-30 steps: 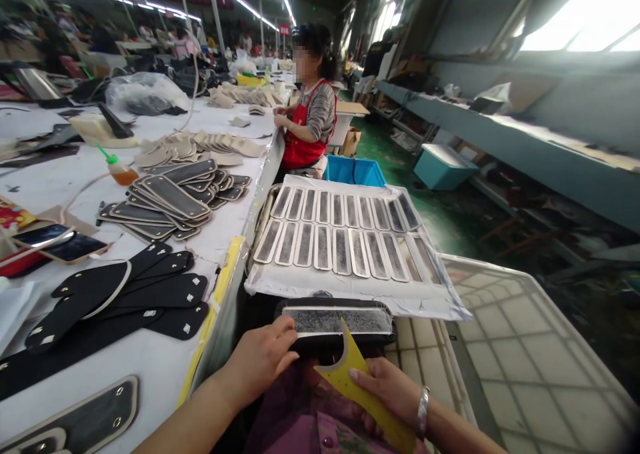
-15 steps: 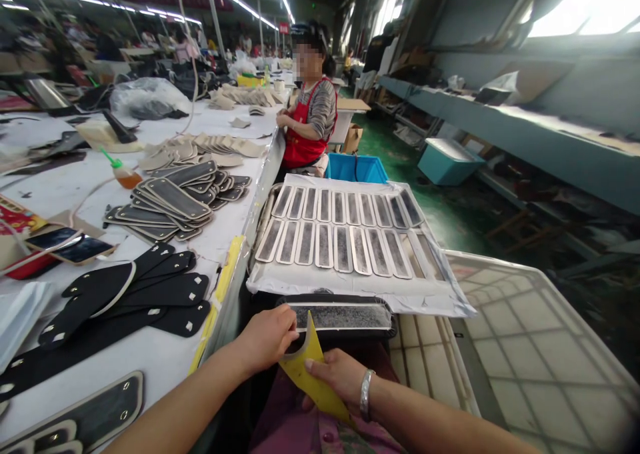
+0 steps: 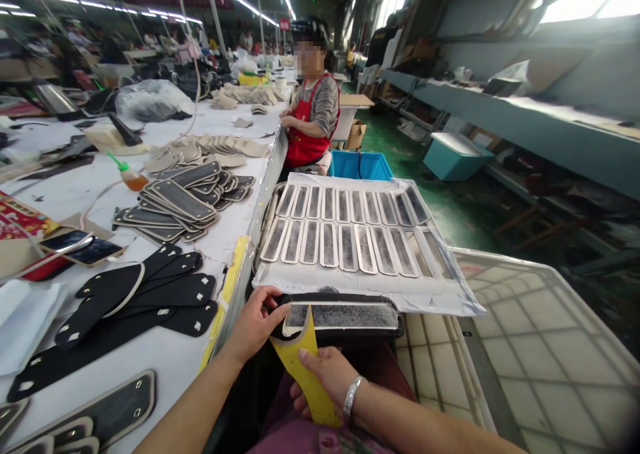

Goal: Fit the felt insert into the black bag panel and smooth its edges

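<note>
A long black piece (image 3: 385,334) lies across my lap, with a white-edged, speckled grey strip (image 3: 345,315) on its upper face. My left hand (image 3: 255,324) grips the black piece's left end, thumb on top by the strip's corner and fingers curled at the edge. In my right hand (image 3: 327,374) is a flat yellow tool (image 3: 295,357) with a concave, pointed end. Its tip overlaps the left part of the strip in view; whether it touches cannot be made out. Just beyond, a white-covered board (image 3: 300,274) carries two rows of similar white-edged grey strips (image 3: 329,244).
On the left, a white table (image 3: 200,254) holds stacked grey strips (image 3: 180,201), black cut pieces (image 3: 145,294), a phone (image 3: 83,247) and a small bottle with a green nozzle (image 3: 131,174). A co-worker in a red apron (image 3: 305,137) sits beyond. Pale crates (image 3: 540,347) stand right.
My left hand has moved left, from over the strip to the black piece's end. The yellow tool has shifted slightly left, and the view has shifted a little.
</note>
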A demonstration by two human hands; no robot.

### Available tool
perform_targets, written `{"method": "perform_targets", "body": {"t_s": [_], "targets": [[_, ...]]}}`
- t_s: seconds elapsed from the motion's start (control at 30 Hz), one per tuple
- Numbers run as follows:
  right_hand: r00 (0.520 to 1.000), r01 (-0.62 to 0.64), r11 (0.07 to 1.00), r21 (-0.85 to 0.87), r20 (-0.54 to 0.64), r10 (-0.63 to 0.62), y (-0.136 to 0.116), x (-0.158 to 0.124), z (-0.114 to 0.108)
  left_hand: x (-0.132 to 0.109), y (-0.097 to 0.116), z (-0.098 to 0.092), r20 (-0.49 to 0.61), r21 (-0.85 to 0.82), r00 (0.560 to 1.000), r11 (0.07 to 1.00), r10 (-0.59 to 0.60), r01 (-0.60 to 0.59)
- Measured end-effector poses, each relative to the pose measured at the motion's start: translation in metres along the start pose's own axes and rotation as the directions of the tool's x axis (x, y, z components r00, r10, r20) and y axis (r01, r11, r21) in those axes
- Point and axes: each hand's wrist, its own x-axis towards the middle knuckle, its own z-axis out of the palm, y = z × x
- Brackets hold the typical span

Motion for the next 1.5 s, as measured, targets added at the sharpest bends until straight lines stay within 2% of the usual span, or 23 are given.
{"method": "perform_targets", "body": {"t_s": [0.13, 0.27, 0.33, 0.47, 0.57, 0.77, 0.9, 1.0, 1.13, 1.23, 1.37, 1.5], "targets": [[0.996, 0.015, 1.000, -0.007, -0.092, -0.015, -0.003, -0.004, 0.011, -0.007, -0.012, 0.007, 0.194, -0.336, 0.981, 0.941, 0.024, 0.043], [0.996, 0.037, 0.997, 0.068, -0.082, -0.031, 0.001, -0.002, 0.020, -0.008, -0.014, 0.020, 0.172, -0.565, 0.984, 0.814, -0.046, 0.137], [0.997, 0.048, 0.990, 0.129, -0.061, -0.040, 0.004, 0.000, 0.024, -0.005, -0.015, 0.026, 0.186, -0.683, 0.980, 0.708, -0.070, 0.181], [0.997, 0.072, 0.968, 0.239, -0.023, -0.069, 0.010, 0.002, 0.031, 0.001, -0.014, 0.034, 0.304, -0.876, 0.949, 0.367, -0.084, 0.313], [0.999, 0.052, 0.966, 0.255, -0.002, -0.053, 0.010, 0.003, 0.032, 0.000, -0.012, 0.038, 0.294, -0.919, 0.951, 0.245, -0.095, 0.309], [0.997, 0.039, 0.959, 0.280, 0.049, -0.055, 0.010, 0.005, 0.029, 0.000, -0.012, 0.042, 0.281, -0.925, 0.955, 0.239, -0.095, 0.296], [0.993, 0.041, 0.938, 0.345, 0.092, -0.078, 0.013, 0.009, 0.029, 0.007, -0.015, 0.041, 0.331, -0.899, 0.940, 0.277, -0.082, 0.340], [0.990, 0.034, 0.928, 0.372, 0.114, -0.082, 0.015, 0.013, 0.029, 0.012, -0.016, 0.040, 0.369, -0.845, 0.925, 0.381, -0.089, 0.374], [0.985, 0.037, 0.924, 0.380, 0.144, -0.098, 0.014, 0.014, 0.024, 0.015, -0.011, 0.040, 0.308, -0.743, 0.939, 0.579, -0.151, 0.337], [0.982, 0.034, 0.925, 0.377, 0.158, -0.100, 0.012, 0.012, 0.021, 0.015, -0.006, 0.041, 0.274, -0.708, 0.941, 0.620, -0.200, 0.338], [0.977, 0.024, 0.932, 0.361, 0.188, -0.098, 0.010, 0.011, 0.017, 0.016, -0.005, 0.044, 0.298, -0.734, 0.927, 0.566, -0.228, 0.375], [0.967, 0.030, 0.937, 0.349, 0.228, -0.116, 0.010, 0.014, 0.012, 0.015, -0.005, 0.048, 0.329, -0.853, 0.930, 0.369, -0.167, 0.368]]}}
